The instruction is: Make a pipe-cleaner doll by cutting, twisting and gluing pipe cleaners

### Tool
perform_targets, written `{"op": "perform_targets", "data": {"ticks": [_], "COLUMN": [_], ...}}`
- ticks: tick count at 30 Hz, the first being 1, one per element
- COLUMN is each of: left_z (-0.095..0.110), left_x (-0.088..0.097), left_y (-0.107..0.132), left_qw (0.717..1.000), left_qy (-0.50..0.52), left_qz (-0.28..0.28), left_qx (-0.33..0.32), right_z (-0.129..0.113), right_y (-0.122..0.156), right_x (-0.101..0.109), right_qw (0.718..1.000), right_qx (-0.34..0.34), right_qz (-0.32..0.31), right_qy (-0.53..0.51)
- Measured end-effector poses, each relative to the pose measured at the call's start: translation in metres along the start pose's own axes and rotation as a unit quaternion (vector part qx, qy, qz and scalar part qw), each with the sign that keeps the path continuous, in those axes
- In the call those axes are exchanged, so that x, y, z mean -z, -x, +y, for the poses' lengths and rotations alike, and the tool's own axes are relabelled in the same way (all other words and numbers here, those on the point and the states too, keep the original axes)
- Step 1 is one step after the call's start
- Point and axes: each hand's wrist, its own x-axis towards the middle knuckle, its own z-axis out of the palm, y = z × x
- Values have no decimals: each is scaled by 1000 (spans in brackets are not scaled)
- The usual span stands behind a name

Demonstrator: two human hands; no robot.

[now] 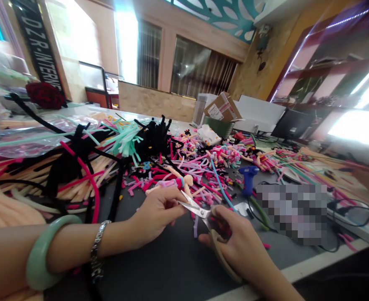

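The right hand (237, 246) wraps the looped handle of steel scissors (197, 210), while the left hand (154, 219) presses its fingers together at the blades, pinching something hidden, beside fuzzy pipe cleaners (203, 177).

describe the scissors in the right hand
The scissors have shiny steel blades, parted in a narrow V and joined at a round pivot, and long tan handles. The right hand grips the handles, which slant down towards the near table edge. The blade tips point left, reaching the fingertips of the left hand, above a dark table top.
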Motion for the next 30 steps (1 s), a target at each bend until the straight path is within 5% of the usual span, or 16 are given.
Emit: {"op": "perform_targets", "data": {"ticks": [19, 30], "left_z": [2, 7], "left_x": [2, -1], "left_y": [0, 0], "left_qw": [1000, 1000], "left_qy": [-4, 5], "left_qz": [-11, -3], "left_qx": [-8, -11], "right_z": [7, 0], "right_y": [1, 7], "right_x": [-2, -12], "right_qw": [998, 992], "right_qx": [-9, 46], "right_qz": [29, 111], "right_qy": [47, 42]}}
